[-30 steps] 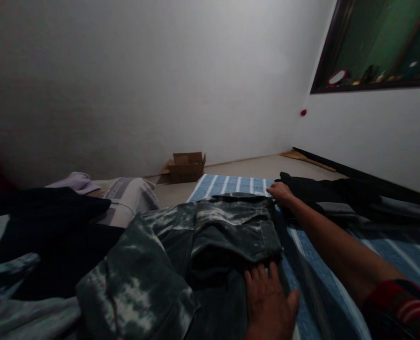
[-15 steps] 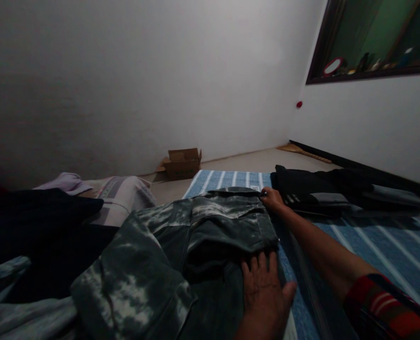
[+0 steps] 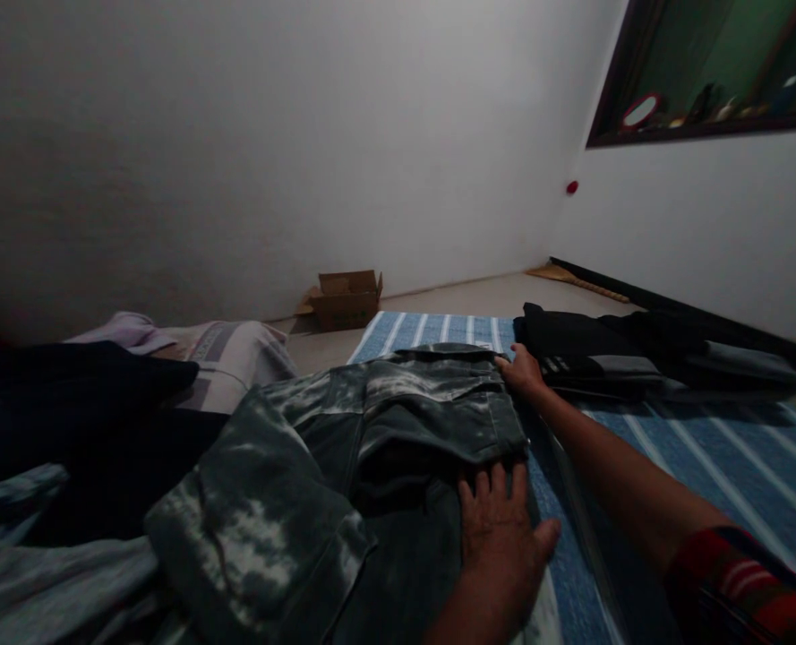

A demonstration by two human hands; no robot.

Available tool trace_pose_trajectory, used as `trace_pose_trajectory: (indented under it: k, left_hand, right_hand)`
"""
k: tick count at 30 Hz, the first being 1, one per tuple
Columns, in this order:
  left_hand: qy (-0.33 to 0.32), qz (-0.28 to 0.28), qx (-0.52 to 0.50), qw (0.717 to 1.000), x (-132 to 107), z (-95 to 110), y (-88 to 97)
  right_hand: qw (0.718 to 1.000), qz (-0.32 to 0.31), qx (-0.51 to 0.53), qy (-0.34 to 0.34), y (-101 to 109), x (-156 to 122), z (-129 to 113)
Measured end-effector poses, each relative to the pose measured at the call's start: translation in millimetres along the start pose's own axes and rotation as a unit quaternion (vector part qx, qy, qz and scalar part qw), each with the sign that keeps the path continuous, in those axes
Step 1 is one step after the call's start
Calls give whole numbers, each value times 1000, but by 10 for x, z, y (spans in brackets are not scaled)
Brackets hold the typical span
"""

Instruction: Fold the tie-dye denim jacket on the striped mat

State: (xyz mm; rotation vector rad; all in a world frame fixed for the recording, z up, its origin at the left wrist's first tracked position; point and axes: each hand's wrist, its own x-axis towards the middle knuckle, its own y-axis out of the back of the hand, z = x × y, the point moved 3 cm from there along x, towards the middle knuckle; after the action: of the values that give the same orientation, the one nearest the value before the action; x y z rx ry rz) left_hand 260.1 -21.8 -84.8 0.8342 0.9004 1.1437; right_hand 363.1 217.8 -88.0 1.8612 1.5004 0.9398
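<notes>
A grey-green bleached denim garment (image 3: 371, 439) lies folded on a blue striped mat (image 3: 706, 457). My left hand (image 3: 501, 533) lies flat on the garment's near right part, fingers stretched out and slightly apart, holding nothing. My right hand (image 3: 522, 372) reaches along the mat to the garment's far right corner. Its fingers are curled on the fabric edge there. A red striped sleeve (image 3: 740, 582) covers my right upper arm.
A folded black garment (image 3: 599, 354) lies on the mat just right of my right hand. A heap of dark and pale clothes (image 3: 89, 421) fills the left. A cardboard box (image 3: 345, 300) stands on the floor by the far wall. A dark-framed shelf (image 3: 706, 81) hangs at upper right.
My right hand has shifted slightly left onto the garment's far corner. My left hand stays flat on the garment. The view has tilted a little.
</notes>
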Motion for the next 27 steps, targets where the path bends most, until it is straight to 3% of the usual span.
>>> trace_pose_trajectory:
  k: [9,17,27]
  left_hand:
    - [18,12,17,1000,-61,85,124]
    - [-29,-21,-4,999,-14,2,-40]
    - [-60,3,33,998,-7,12,-62]
  right_hand:
    - [999,1,51,1,-17,-175,35]
    - [997,6,82,0,-29,-214,91]
    - [995,-7,89,-54,41,-468,156]
